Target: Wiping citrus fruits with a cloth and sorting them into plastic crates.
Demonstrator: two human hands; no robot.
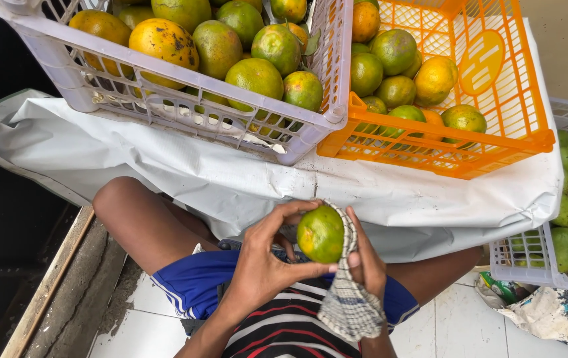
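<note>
Both hands grasp one round, glossy green-orange citrus fruit [320, 233]: left hand [264, 262] bare, right hand [363, 262] through a checked woven cloth [350, 298].

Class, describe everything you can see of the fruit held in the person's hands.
The fruit is a round citrus, green shading to orange-yellow, with smooth, slightly glossy skin. It is held above the lap, in front of the white sheet. The left hand holds it by the fingertips; the right hand presses a checked cloth against its side.
</note>
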